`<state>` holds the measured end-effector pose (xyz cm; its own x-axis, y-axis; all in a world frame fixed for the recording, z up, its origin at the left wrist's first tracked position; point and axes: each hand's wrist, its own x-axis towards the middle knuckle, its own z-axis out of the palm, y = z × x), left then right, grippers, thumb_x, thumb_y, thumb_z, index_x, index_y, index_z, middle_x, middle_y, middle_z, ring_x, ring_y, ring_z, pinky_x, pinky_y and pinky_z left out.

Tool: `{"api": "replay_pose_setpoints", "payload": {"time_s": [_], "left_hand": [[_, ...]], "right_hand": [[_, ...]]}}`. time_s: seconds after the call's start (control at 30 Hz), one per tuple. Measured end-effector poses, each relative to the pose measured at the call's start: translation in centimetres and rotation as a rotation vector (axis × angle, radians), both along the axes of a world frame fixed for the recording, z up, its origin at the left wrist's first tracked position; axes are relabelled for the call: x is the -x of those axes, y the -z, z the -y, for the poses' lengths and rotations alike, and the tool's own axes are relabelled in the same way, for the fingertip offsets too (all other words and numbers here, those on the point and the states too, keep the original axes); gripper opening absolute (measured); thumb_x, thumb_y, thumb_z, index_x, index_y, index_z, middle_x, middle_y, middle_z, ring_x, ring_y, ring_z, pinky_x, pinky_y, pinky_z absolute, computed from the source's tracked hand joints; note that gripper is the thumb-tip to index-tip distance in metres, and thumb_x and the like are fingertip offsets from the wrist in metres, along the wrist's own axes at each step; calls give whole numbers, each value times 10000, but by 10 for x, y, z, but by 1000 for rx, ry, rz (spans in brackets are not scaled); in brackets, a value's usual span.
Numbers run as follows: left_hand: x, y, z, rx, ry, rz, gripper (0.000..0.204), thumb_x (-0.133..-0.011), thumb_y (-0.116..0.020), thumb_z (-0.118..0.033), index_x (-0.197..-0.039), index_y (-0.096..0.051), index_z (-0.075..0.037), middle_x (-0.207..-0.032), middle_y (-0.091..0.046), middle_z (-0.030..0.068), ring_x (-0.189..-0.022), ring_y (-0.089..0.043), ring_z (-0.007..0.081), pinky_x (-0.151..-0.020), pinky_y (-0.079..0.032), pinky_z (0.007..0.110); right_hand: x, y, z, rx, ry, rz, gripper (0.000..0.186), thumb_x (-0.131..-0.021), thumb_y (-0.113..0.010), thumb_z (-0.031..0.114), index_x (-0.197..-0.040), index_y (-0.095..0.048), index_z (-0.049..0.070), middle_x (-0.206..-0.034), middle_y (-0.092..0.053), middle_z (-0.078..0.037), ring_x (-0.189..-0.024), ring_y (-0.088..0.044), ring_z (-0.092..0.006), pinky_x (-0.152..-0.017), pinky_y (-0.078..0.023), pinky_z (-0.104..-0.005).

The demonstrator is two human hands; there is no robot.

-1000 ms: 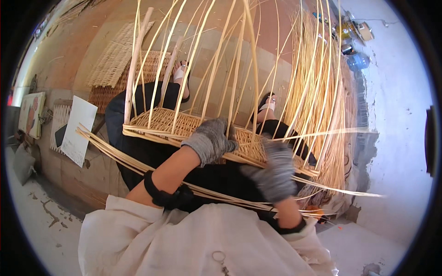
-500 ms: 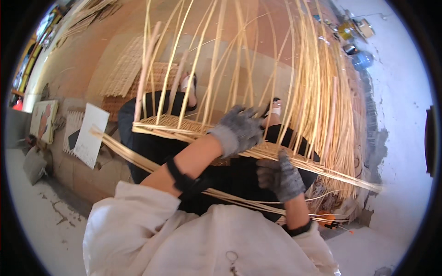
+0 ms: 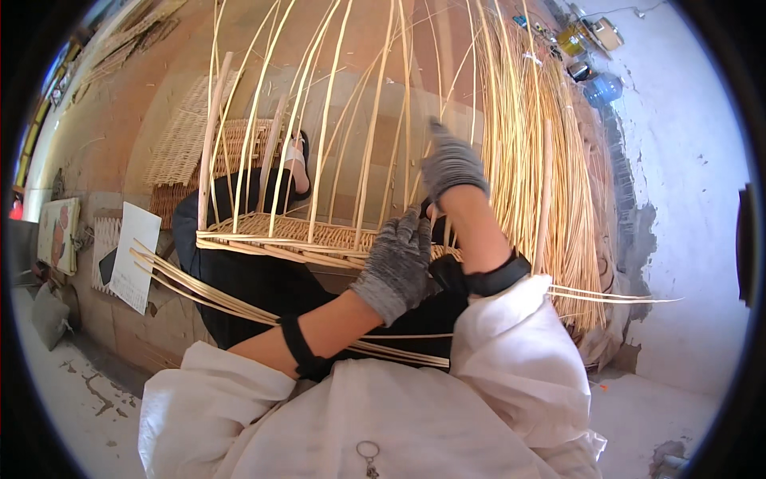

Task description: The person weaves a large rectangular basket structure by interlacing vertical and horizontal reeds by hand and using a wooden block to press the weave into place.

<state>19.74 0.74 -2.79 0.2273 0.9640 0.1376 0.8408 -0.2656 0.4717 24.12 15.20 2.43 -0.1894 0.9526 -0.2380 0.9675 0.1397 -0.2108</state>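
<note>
A wicker basket (image 3: pixel 279 247) in the making lies across my lap, with a woven base and braided edge. Tall pale stakes (image 3: pixel 319 152) rise from it, along with thicker sticks (image 3: pixel 214 140). My left hand (image 3: pixel 396 263), in a grey knitted glove, is closed at the middle of the near edge, fingers together over the weave. My right hand (image 3: pixel 453 164), gloved alike, is lifted among the stakes right of the left hand. One of its digits points up; the others are mostly hidden, so whether it holds a rod does not show.
A thick bundle of long willow rods (image 3: pixel 550 191) lies on the right. More rods (image 3: pixel 199 291) run across my lap at left, beside a white paper sheet (image 3: pixel 134 255). Woven panels (image 3: pixel 191 136) lie on the floor at far left. A blue plastic bottle (image 3: pixel 602 89) stands by the wall.
My right hand has risen from below the near edge to up among the stakes. The left hand has come down slightly onto the edge. The basket appears further left in view.
</note>
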Motion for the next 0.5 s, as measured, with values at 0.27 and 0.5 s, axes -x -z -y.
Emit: {"api": "replay_pose_setpoints", "payload": {"time_s": [0.27,0.5], "left_hand": [[12,0,-7,167,294,-208,465,-731,-548,-436,-910,-582,-8,-892,-574,171,-899,-529,295,-828,-374,418],[28,-20,25,-131,288,114,365,-776,-547,-332,-1024,-574,-66,-988,-583,133,-970,-534,268,-796,-419,400]], "right_hand": [[-142,-42,164,168,349,-1011,269,-803,-546,31,-1061,-528,-42,-980,-575,-99,-855,-586,-140,-704,-495,-240],[-159,56,205,34,-438,-39,223,-677,-628,136,-899,-617,115,-794,-600,-103,-707,-570,-281,-681,-452,-388]]}}
